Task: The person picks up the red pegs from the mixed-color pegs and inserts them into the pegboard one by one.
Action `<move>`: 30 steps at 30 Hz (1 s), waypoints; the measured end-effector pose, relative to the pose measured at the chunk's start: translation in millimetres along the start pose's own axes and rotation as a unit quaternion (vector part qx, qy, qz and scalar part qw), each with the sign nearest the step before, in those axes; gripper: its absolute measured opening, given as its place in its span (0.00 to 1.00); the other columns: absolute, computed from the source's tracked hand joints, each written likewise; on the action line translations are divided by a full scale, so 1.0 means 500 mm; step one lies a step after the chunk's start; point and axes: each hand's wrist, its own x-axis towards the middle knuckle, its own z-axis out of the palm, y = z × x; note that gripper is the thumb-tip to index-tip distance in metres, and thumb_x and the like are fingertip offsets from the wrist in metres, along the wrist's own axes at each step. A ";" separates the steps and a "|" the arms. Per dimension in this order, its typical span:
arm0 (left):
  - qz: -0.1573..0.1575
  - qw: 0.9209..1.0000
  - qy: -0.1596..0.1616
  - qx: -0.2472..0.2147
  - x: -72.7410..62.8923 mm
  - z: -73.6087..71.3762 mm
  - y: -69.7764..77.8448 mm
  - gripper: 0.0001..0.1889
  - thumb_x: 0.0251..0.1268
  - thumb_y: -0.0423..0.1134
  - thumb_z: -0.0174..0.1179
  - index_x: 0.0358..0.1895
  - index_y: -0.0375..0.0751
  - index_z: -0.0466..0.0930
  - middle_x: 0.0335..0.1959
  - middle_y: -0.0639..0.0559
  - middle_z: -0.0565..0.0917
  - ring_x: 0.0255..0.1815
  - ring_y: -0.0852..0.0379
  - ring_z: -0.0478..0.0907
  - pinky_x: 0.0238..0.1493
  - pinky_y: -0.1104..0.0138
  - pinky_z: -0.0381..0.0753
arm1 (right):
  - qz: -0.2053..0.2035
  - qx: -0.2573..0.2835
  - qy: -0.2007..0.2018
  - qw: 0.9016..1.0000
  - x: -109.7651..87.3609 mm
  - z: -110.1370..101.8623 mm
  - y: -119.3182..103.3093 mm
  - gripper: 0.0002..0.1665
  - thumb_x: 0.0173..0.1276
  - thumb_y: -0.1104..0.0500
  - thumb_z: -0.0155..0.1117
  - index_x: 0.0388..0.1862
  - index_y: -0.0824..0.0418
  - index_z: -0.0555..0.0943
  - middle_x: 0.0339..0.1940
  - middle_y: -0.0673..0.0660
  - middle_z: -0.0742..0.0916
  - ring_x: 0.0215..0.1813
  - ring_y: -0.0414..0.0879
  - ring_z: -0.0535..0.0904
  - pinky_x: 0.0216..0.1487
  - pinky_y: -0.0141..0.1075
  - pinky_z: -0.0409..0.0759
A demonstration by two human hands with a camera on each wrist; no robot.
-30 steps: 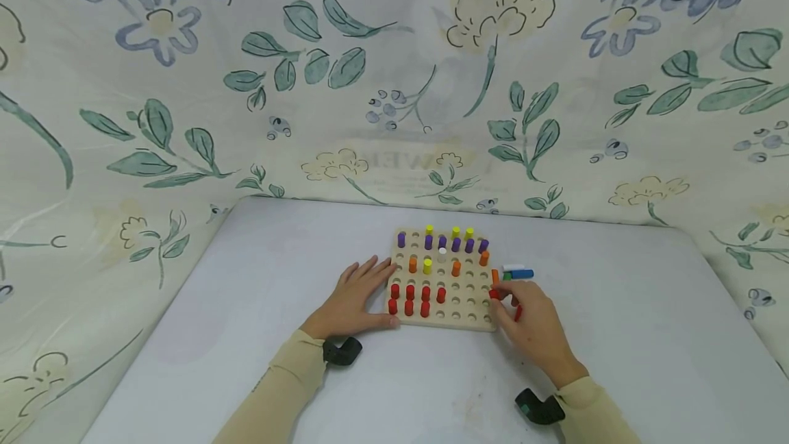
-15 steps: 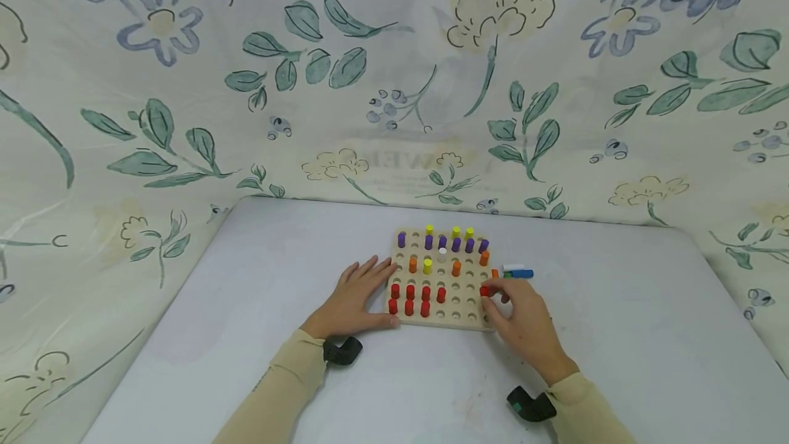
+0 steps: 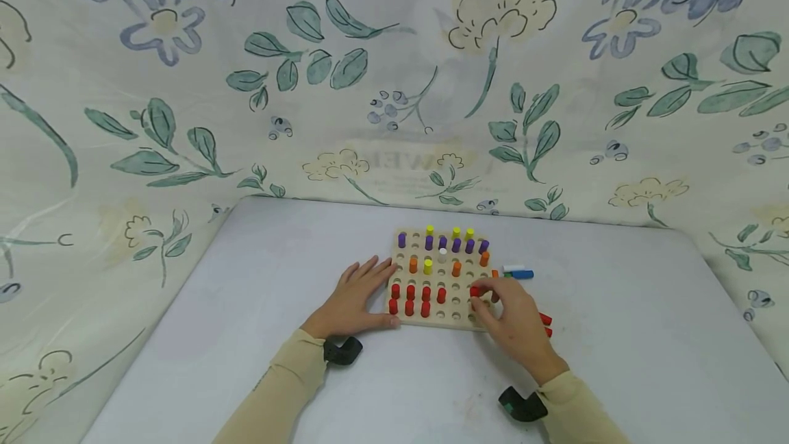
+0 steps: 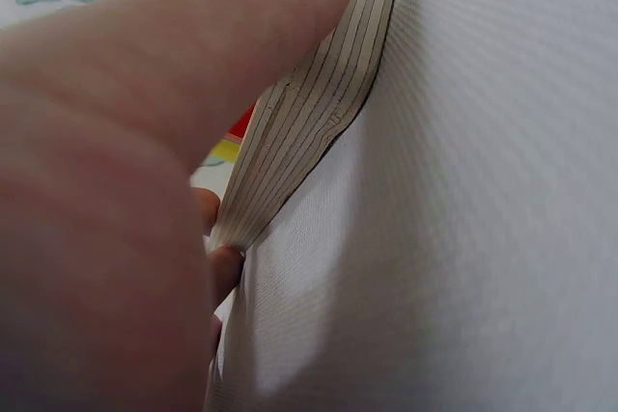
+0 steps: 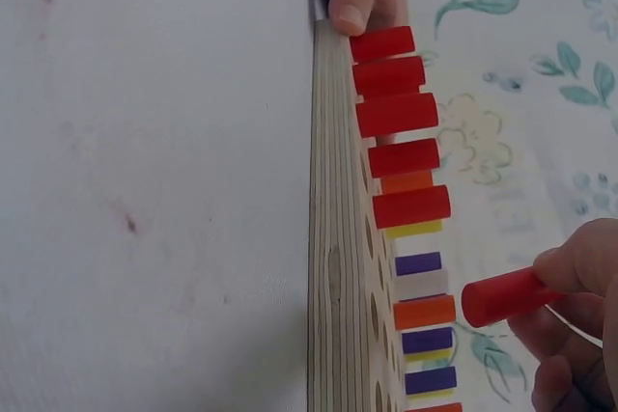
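Note:
Over the right part of the wooden peg board [image 3: 448, 307], my right hand [image 3: 514, 314] pinches a red peg [image 5: 512, 296] between thumb and fingers. In the right wrist view the peg's free end points at the board, with a gap before the holes. My left hand [image 3: 357, 300] rests against the board's left side, fingers extended, thumb at the near left corner. The left wrist view shows that thumb [image 4: 280, 7] lying along the layered edge. Several red pegs [image 3: 409, 292] stand in the two nearest rows on the left.
Purple pegs [image 3: 456, 245], yellow pegs, orange pegs and a white peg [image 3: 442, 254] fill holes farther back. Right of the board lie a blue peg [image 3: 522, 274], a white peg [image 3: 513, 267] and an orange one. Two red pegs [image 3: 546, 319] lie partly behind the right hand.
My right hand has moved left with the red peg, from the board's right edge to over its holes. Two red pegs on the table now show beyond it. The left hand stays put.

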 end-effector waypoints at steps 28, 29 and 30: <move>0.006 1.000 0.003 -0.007 0.001 0.000 0.001 0.53 0.55 0.66 0.66 0.81 0.46 0.54 0.81 0.48 0.55 0.83 0.45 0.41 0.79 0.46 0.35 | 0.005 0.008 -0.021 1.000 0.006 0.032 -0.029 0.14 0.63 0.62 0.74 0.48 0.58 0.84 0.42 0.51 0.84 0.44 0.47 0.78 0.45 0.39 0.83; 0.006 1.000 0.003 -0.005 0.002 0.001 0.000 0.53 0.55 0.66 0.66 0.81 0.46 0.54 0.81 0.48 0.55 0.83 0.45 0.41 0.79 0.46 0.35 | 0.005 0.010 -0.021 1.000 0.005 0.033 -0.029 0.14 0.63 0.62 0.74 0.48 0.58 0.84 0.42 0.51 0.84 0.44 0.47 0.78 0.44 0.39 0.83; 0.006 1.000 0.003 -0.005 0.002 0.001 0.000 0.53 0.55 0.66 0.66 0.81 0.46 0.54 0.81 0.48 0.55 0.83 0.45 0.41 0.79 0.45 0.35 | 0.005 0.013 -0.022 1.000 0.005 0.034 -0.029 0.14 0.64 0.62 0.74 0.48 0.58 0.84 0.42 0.51 0.84 0.44 0.47 0.78 0.44 0.39 0.83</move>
